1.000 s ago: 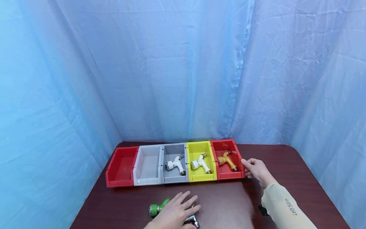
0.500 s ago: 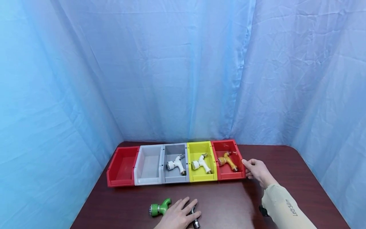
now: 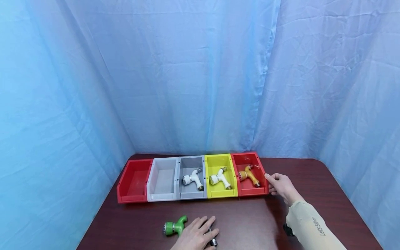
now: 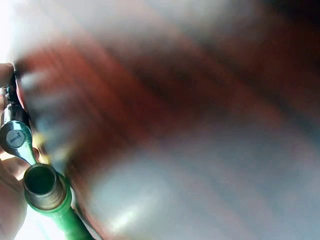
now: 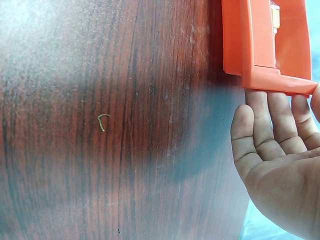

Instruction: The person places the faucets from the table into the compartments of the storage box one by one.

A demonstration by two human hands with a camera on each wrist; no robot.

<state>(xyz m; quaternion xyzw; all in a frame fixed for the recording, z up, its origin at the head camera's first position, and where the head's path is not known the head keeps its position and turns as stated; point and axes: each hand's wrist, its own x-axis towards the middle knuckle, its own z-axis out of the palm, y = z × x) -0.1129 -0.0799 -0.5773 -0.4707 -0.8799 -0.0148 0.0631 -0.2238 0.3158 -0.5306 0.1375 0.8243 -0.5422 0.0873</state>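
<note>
My left hand (image 3: 196, 236) lies over a chrome tap (image 3: 214, 242), fingers spread and fairly straight; the hand hides most of that tap. To its left on the table lies a green tap (image 3: 175, 227), partly overlapped by the hand. Up close in the left wrist view, the chrome tap (image 4: 16, 131) shows beside the fingers, above the green tap's threaded end (image 4: 44, 186). With thumb above and fingers below, my right hand (image 3: 281, 186) pinches the side edge of the right-hand red bin (image 3: 252, 191), which holds an orange-yellow tap (image 3: 250, 176).
Bins stand in a row: red (image 3: 135, 180), white (image 3: 162, 178), grey (image 3: 191, 162), yellow (image 3: 217, 160), then the right-hand red one. White taps lie in the grey and yellow bins. Blue curtains (image 3: 193, 86) hang around the dark wood table (image 3: 300, 173).
My left hand has moved slightly right and nearer to me, uncovering more of the green tap and covering more of the chrome one. My right hand stays at the red bin.
</note>
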